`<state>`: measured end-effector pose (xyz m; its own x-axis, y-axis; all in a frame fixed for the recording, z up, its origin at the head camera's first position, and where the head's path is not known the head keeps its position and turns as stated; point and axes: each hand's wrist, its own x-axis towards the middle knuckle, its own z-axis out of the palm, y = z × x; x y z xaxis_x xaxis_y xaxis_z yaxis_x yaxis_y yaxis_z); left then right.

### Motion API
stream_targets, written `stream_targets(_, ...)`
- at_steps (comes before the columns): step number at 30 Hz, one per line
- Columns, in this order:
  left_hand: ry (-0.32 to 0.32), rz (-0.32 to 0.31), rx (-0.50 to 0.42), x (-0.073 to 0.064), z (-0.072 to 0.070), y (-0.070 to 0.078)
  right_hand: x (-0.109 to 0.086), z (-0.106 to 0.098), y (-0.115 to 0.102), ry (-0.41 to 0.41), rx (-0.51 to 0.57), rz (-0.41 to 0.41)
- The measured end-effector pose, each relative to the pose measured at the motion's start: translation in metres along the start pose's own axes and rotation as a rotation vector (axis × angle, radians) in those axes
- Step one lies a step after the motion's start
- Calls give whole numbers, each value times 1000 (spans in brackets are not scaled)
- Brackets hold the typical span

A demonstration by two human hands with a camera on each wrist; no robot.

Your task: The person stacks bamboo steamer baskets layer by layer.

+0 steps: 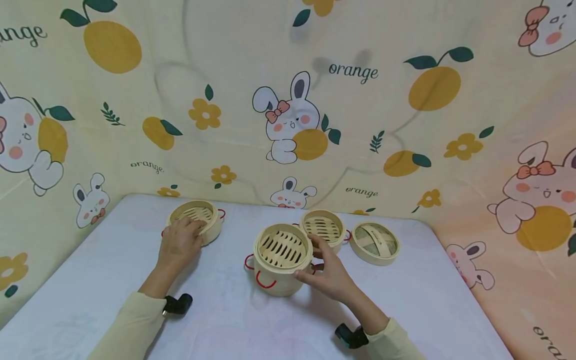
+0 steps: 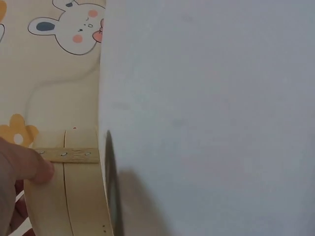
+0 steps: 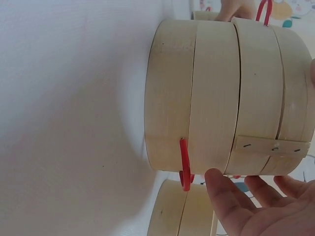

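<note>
My left hand (image 1: pixel 181 245) grips a round bamboo steamer basket (image 1: pixel 213 231) at the table's far left, with its fingers over the rim. The left wrist view shows the thumb against the basket's pale outer wall (image 2: pixel 81 196). Nearer the middle, two steamer baskets stand stacked; slats floor the upper basket (image 1: pixel 283 249), and red loop handles stick out from the sides. My right hand (image 1: pixel 332 274) holds the upper basket from the right, thumb in front and fingers behind. In the right wrist view the fingertips lie along the stack's wall (image 3: pixel 214 93), while the thumb is mostly out of frame.
Behind the stack stands another steamer basket (image 1: pixel 321 226) with red handles. To its right lies a round bamboo lid (image 1: pixel 375 245) with a strap across its top. A white cloth covers the table (image 1: pixel 225 320). A printed curtain (image 1: pixel 234 60) hangs along the table's back edge.
</note>
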<state>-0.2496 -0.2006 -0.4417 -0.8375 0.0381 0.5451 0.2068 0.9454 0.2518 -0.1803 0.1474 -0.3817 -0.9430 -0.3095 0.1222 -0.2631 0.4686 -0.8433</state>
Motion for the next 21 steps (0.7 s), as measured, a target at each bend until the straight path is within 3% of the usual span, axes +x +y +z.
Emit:
stream_targets(12, 73, 110, -59, 1, -19, 21, -1, 0, -3, 2, 2, 9)
stream_targets(21, 191, 246, -94, 4, -34, 40, 0, 0, -2, 1, 10, 20)
